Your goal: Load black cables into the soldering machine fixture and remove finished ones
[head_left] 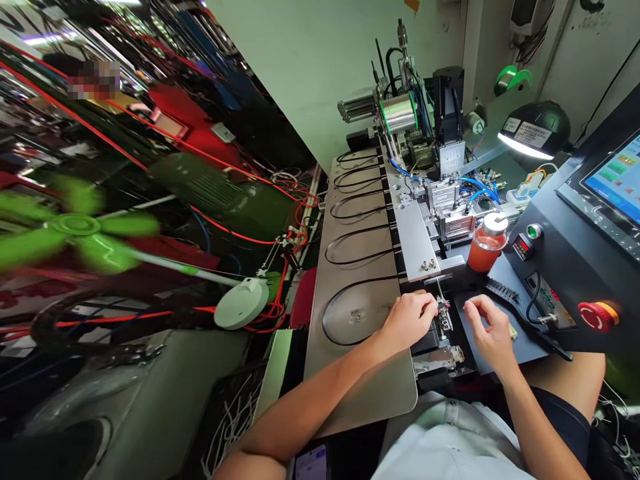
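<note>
My left hand [411,316] is closed, its fingertips at the left side of a small metal fixture [443,315]. Whatever it pinches, if anything, is hidden by the fingers. To the right of that fixture my right hand [489,325] hovers over a dark plate [467,320], its fingers curled in toward the thumb. Anything between those fingers is too small to make out. A small yellowish piece [513,332] shows beside the right hand. Black cable loops [325,320] lie on the metal table to the left, their ends running under a long metal bar [416,247].
A bottle of red-orange liquid [484,252] and a black brush [530,320] stand close beyond my right hand. A red emergency stop button [597,317] is on the control box at right. A solder spool [399,113] tops the machine; a green fan [77,225] is at left.
</note>
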`<move>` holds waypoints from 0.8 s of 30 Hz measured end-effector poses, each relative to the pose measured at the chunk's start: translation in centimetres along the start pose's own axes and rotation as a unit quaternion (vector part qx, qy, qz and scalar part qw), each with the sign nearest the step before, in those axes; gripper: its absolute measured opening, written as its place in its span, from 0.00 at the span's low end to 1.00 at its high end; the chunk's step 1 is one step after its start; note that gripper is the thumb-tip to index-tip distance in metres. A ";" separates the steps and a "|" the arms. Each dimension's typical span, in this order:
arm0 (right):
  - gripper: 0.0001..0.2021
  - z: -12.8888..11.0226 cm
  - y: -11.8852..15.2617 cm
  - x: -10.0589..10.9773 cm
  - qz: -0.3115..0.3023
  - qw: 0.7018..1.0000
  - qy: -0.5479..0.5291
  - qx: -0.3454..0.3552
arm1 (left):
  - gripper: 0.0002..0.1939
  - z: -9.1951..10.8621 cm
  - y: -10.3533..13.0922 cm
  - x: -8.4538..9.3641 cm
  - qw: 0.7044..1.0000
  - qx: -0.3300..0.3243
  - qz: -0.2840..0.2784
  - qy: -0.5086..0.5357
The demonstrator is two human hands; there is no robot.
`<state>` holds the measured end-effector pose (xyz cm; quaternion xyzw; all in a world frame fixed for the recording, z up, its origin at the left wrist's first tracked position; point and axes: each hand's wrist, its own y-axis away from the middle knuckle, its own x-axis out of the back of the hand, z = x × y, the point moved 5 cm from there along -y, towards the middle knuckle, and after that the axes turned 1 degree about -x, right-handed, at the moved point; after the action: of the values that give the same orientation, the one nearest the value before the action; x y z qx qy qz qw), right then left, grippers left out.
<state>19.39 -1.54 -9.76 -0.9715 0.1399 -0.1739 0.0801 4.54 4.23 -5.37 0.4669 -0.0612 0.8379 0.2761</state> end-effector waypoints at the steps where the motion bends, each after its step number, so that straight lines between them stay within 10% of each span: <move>1: 0.12 0.0 -0.3 -0.5 -0.038 0.999 -0.005 -0.006 | 0.15 0.1 0.0 0.0 1.000 0.000 0.002 -0.002; 15: 0.14 0.3 -1.5 -4.0 -0.098 0.993 -0.057 0.018 | 0.10 0.3 0.4 -0.3 0.993 -0.032 0.060 -0.093; 24: 0.15 1.1 -1.4 -4.4 -0.086 0.991 -0.104 -0.008 | 0.13 1.1 2.3 -1.0 0.927 -0.214 0.156 -0.263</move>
<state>16.22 1.21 -11.88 -0.9933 0.0480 -0.0775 0.0715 4.55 1.56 -5.21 0.5851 -0.3820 0.6842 0.2088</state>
